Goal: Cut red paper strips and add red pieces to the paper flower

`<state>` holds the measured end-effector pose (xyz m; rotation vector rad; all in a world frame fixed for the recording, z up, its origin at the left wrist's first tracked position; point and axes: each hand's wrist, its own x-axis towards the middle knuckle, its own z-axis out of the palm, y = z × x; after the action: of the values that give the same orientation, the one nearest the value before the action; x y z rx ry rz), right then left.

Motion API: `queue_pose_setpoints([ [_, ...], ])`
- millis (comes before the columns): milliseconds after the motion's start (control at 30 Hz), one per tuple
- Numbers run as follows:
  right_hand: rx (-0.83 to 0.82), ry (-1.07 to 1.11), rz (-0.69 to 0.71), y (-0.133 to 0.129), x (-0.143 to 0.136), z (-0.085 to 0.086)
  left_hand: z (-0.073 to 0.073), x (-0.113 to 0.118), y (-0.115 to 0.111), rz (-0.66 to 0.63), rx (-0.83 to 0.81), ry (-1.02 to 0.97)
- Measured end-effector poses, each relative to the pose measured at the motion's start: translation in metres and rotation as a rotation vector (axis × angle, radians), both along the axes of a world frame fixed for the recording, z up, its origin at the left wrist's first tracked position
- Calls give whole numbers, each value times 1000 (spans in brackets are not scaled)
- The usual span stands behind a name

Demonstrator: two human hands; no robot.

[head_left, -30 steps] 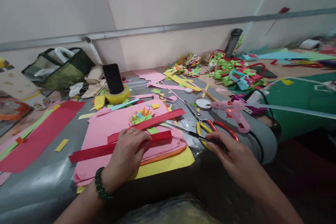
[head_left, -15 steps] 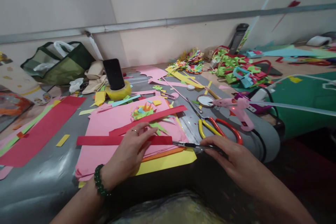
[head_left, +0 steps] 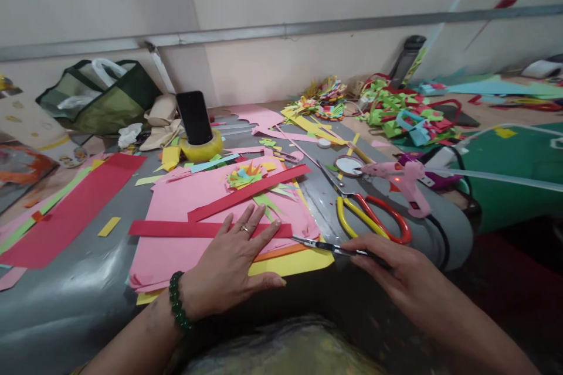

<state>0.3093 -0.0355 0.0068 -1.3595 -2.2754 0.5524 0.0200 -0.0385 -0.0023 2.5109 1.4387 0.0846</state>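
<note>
My left hand (head_left: 233,258) lies flat with spread fingers over a long red paper strip (head_left: 176,229) on a stack of pink paper (head_left: 162,263). My right hand (head_left: 391,261) grips a utility knife (head_left: 328,246), its silver blade reaching the strip's right end. Just behind my left fingers, a second red strip (head_left: 250,192) slants across the pink stack. A small multicoloured paper flower (head_left: 245,177) sits beyond it, with green paper pieces (head_left: 267,204) close to my fingertips. Yellow paper (head_left: 303,263) sticks out under the stack's front edge.
Scissors (head_left: 365,211) with red and yellow handles lie beyond my right hand, near a pink glue gun (head_left: 404,179). A phone (head_left: 193,117) stands in a yellow tape roll (head_left: 204,148). Wide red paper (head_left: 83,205) lies left. Finished paper flowers (head_left: 328,99) and a green bag (head_left: 101,96) are behind.
My left hand has gone from bent, gathered fingers to lying flat and spread on the red strip. The knife stays at the strip's right end. The view has shifted slightly.
</note>
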Motion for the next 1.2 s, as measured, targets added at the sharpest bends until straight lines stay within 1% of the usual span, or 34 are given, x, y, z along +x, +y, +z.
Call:
queue_pose_setpoints([
  [467, -64, 51, 42, -1, -17, 2, -2, -1, 0, -4, 30, -27],
  [667, -68, 73, 15, -1, -23, 0, 0, -2, -1, 13, 14, -17],
  [800, -71, 63, 11, 1, -22, 2, 2, 10, 1, 53, 2, -29],
  [900, -48, 64, -18, 4, -18, 3, 1, 24, 4, 102, 30, -70],
  [967, -46, 54, -23, 6, -17, 3, 0, 28, 5, 125, 48, -91],
  [1033, -48, 43, -21, 8, -17, 3, 1, 23, 2, 126, 53, -82],
  [1200, -33, 27, -5, 11, -20, -1, 5, -4, -12, 120, -15, 0],
])
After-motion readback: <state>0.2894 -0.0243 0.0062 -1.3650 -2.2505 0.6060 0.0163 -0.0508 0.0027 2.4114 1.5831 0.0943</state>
